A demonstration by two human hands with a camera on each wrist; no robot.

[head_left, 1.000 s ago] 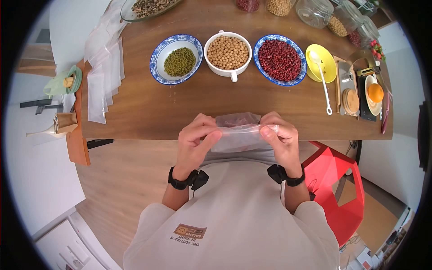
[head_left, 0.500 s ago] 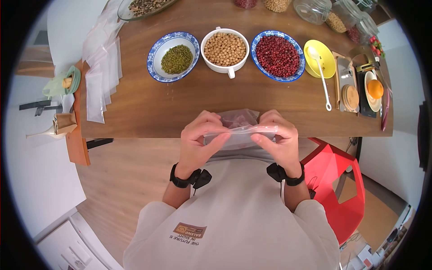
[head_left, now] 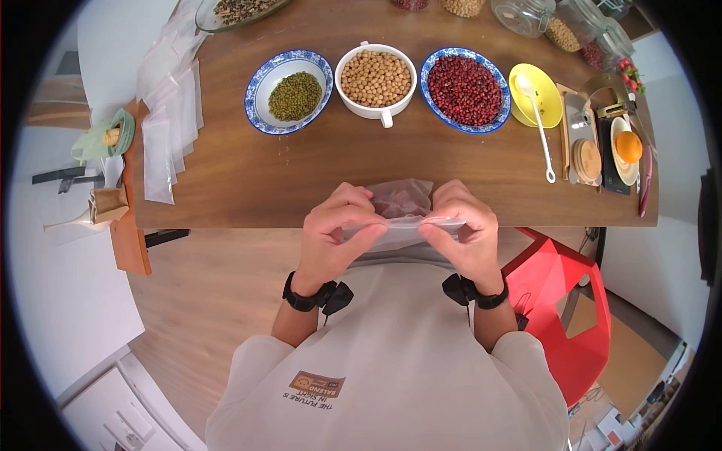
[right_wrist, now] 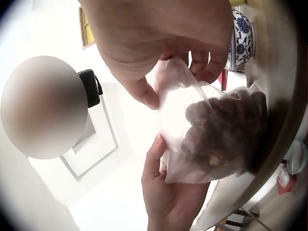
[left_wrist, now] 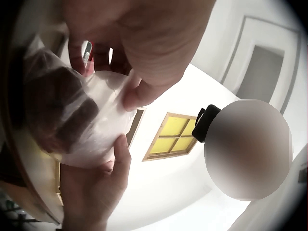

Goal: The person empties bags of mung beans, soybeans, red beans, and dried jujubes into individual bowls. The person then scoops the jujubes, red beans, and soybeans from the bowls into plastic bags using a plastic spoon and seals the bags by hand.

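At the table's front edge, a clear plastic zip bag [head_left: 402, 201] is stretched between my two hands. Dark reddish-brown, wrinkled lumps [right_wrist: 226, 134] fill its lower part, seen through the plastic. My left hand [head_left: 338, 224] pinches the bag's mouth edge between thumb and fingers. On the other side my right hand [head_left: 468, 225] pinches the same edge, its thumb tip a short way from the left one. Both wrist views show the bag [left_wrist: 91, 120] hanging between the hands, with its filled end toward the table.
Behind the hands stand a bowl of green beans [head_left: 293, 96], a white pot of chickpeas [head_left: 376, 79] and a bowl of red beans [head_left: 466, 92]. Plastic bags [head_left: 158, 161] lie at left. A yellow bowl [head_left: 549, 113], white spoon [head_left: 543, 143] and orange [head_left: 628, 152] are at right.
Both thumbs have slid inward along the bag's mouth and are now closer together. The plastic flap nearest the body has folded down narrower. The head view has shifted slightly.
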